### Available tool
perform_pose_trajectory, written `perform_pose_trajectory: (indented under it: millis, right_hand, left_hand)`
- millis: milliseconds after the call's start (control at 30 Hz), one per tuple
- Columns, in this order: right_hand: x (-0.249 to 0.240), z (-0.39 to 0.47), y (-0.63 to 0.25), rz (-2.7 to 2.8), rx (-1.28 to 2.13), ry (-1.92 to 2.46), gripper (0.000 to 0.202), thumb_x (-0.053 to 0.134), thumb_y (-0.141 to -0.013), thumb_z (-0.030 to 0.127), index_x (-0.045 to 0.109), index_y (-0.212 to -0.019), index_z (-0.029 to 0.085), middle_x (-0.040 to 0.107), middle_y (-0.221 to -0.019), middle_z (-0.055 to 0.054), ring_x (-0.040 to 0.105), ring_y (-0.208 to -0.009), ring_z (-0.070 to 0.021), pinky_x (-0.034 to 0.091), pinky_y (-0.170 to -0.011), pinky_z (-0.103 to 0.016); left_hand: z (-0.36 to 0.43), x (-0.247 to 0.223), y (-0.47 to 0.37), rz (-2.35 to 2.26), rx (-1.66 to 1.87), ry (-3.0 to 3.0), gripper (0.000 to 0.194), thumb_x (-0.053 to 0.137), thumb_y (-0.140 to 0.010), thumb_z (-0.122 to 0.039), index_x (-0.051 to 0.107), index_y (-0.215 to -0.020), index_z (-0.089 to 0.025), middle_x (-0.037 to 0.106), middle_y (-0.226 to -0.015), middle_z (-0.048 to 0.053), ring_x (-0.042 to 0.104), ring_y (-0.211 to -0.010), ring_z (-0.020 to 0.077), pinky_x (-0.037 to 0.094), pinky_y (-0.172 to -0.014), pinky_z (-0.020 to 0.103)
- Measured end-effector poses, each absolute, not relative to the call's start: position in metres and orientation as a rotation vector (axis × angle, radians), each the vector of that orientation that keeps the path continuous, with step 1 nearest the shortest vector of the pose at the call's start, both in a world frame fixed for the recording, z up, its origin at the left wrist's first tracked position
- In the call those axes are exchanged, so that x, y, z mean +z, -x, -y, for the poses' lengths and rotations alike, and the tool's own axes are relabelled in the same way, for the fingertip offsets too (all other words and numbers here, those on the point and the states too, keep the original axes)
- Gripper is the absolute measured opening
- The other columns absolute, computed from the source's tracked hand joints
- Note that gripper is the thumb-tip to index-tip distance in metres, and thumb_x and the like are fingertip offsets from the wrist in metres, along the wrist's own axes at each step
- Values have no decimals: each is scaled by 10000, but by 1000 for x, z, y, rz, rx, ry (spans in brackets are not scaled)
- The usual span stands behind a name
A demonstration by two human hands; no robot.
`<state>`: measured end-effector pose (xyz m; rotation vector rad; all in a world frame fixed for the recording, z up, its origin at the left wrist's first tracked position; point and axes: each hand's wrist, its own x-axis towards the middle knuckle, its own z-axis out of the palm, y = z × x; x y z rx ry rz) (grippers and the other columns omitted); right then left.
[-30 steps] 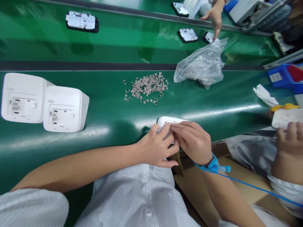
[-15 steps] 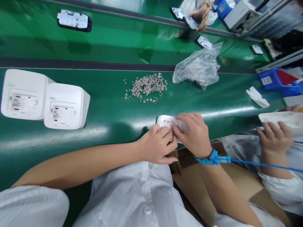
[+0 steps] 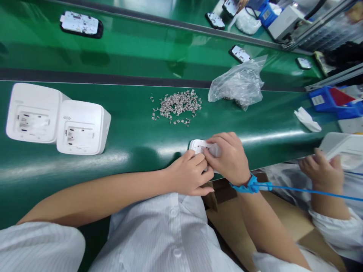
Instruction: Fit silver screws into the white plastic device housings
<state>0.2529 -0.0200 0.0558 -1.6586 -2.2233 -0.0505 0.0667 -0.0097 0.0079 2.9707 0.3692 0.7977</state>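
At the front edge of the green bench, a white plastic housing (image 3: pixel 195 144) lies under both hands, its recessed side facing up. My left hand (image 3: pixel 190 172) rests over its near left part with curled fingers. From the right, my right hand (image 3: pixel 229 156), with a blue wrist strap (image 3: pixel 249 185), grips the housing, thumb and fingertips pressed into the recess. Any small part between those fingertips is hidden. Beyond the hands lies a loose pile of small metal contact pieces (image 3: pixel 178 104).
Two white housings (image 3: pixel 81 145) stand at left. A clear plastic bag (image 3: pixel 238 83) holds more metal pieces. Along the back strip lie black-and-white circuit-board units (image 3: pixel 82 23). A crumpled white tissue (image 3: pixel 307 119) and blue bins (image 3: pixel 323 100) are at right, near a co-worker's hand (image 3: pixel 323 170) holding a white housing.
Both my hands stay on the housing, with the right one shifted slightly left. The units on the back strip have moved left. The co-worker at right has tilted their housing.
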Motion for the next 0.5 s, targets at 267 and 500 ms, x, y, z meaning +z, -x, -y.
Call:
perform_pose_trajectory:
  millis: [267,500]
  right_hand:
    - [59,18,-255,2326,-25,1669,87,613,-876,230,653,-919,166,660,-959,-78,562,-895,-276,446,-785,-405]
    - [58,18,-253,2333,-44,1618,74,590,-913,227,639,-905,173,647,-925,-78,564,-867,-267,457,-782,-397]
  left_hand:
    - [8,7,-68,-351,861,-2989,501,364,-1019,-515,642,-1135,-115,704,-981,134,593,-962,297,337,-775,403]
    - [10,8,-69,-351,923,-2979,518,359,-1016,-528,650,-1098,-108,698,-931,133,606,-918,303,342,-761,400]
